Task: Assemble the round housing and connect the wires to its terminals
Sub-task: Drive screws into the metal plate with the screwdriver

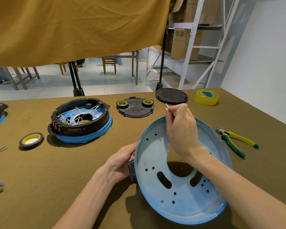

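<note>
Near desk edge, right of centre: blue round housing pan (180, 192) tilted up, open side toward viewer. Left hand (122, 162) curled round its left rim and dark side tab. Right hand (182, 128) pinches thin white wire end (167, 106) above far rim. Pan looks thin, stiff, light; rim probably safest hold. Farther left: wired finished housing (80, 120).

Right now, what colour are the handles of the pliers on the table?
The pliers have yellow and green handles, seen in the head view at the table's right side.
</note>
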Tool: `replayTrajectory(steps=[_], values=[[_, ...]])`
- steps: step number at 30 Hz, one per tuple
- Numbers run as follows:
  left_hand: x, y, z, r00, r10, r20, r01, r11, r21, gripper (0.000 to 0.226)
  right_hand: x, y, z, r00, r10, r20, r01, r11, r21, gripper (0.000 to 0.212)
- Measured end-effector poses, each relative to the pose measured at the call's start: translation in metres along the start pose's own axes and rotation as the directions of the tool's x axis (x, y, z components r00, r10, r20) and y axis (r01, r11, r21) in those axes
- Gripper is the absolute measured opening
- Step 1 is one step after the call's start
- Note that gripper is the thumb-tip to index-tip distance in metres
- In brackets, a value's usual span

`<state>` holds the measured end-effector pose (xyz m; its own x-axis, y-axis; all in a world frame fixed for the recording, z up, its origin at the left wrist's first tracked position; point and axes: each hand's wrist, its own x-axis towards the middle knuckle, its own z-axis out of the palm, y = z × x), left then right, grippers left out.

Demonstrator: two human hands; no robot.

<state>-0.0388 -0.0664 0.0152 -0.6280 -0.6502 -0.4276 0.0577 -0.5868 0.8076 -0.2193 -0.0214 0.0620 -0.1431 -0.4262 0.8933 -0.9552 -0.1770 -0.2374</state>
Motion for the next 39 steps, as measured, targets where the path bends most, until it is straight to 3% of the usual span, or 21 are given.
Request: replayTrajectory(steps=[3, 10, 13, 19, 22, 25, 33, 39], values=[[0.0, 0.002, 0.0, 1.0, 0.015, 0.0, -0.015, 1.0, -0.011, 0.02, -0.001, 0.005, 0.002, 1.0, 0.014, 0.022, -0.014, 1.0, -0.001, 0.01], [-0.005, 0.006, 0.001, 0.996, 0.063, 0.069, -0.062, 0.998, -0.024, 0.04, -0.003, 0.019, 0.005, 0.988, 0.115, 0.101, -0.115, 0.993, -0.003, 0.009], [-0.006, 0.008, 0.0, 0.994, 0.068, 0.091, -0.064, 0.997, -0.043, 0.042, -0.003, 0.019, 0.005, 0.964, 0.234, 0.123, -0.248, 0.962, 0.114, 0.007], [-0.016, 0.027, 0.008, 0.974, 0.157, 0.164, -0.124, 0.973, -0.195, 0.039, 0.02, 0.021, -0.002, 0.799, 0.584, 0.143, -0.582, 0.69, 0.43, 0.008], [-0.031, 0.039, 0.026, 0.947, 0.277, 0.163, -0.261, 0.959, -0.113, 0.031, 0.038, 0.022, -0.009, 0.704, 0.682, 0.195, -0.668, 0.544, 0.509, 0.006], [-0.042, 0.046, 0.043, 0.916, 0.385, 0.116, -0.385, 0.923, -0.028, 0.029, 0.055, 0.021, -0.018, 0.677, 0.69, 0.257, -0.676, 0.443, 0.589, 0.003], [-0.061, 0.047, 0.063, 0.781, 0.613, 0.121, -0.624, 0.774, 0.105, 0.027, 0.072, 0.01, -0.035, 0.697, 0.664, 0.271, -0.629, 0.385, 0.675, 0.005], [-0.069, 0.037, 0.08, 0.666, 0.736, 0.122, -0.746, 0.656, 0.117, 0.028, 0.072, 0.013, -0.044, 0.619, 0.647, 0.445, -0.704, 0.206, 0.68, 0.015]])
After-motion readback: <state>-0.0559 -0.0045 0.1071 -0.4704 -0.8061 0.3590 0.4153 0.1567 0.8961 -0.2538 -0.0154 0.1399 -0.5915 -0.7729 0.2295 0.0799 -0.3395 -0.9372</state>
